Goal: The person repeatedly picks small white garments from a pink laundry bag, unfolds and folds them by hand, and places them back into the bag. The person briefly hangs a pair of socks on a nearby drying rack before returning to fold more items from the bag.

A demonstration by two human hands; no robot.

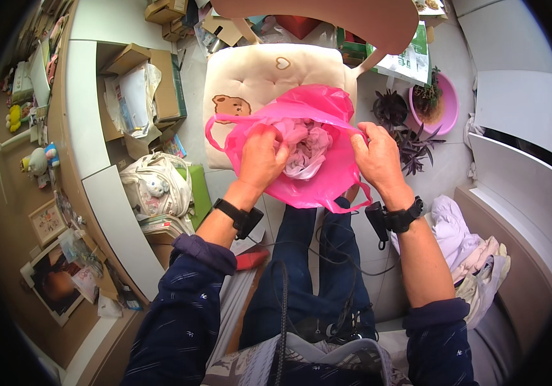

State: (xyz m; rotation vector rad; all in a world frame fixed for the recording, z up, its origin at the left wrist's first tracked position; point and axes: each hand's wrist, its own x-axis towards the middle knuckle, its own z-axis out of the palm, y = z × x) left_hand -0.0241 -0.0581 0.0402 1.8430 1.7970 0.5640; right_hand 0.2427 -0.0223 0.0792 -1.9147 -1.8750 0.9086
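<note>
A bright pink plastic bag [285, 190] lies spread at the front of a cream chair cushion [261, 67] with a bear print, its mouth facing up. Inside it is a crumpled bundle of pale pink fabric [307, 152]. My left hand [262, 154] is at the bag's left part, fingers curled down at the edge of the bundle; whether they grip fabric or bag is hidden. With thumb and fingers, my right hand [377, 152] pinches the right rim of the bag. One bag handle loops out at the left, another hangs at the lower right.
Potted plants, one in a pink basin [449, 103], stand right of the chair [362, 62]. Folded clothes and bedding [454, 236] lie at the lower right. On the left are a cardboard box [167, 87] and a white backpack [172, 193]. A dark cable [367, 272] crosses my legs.
</note>
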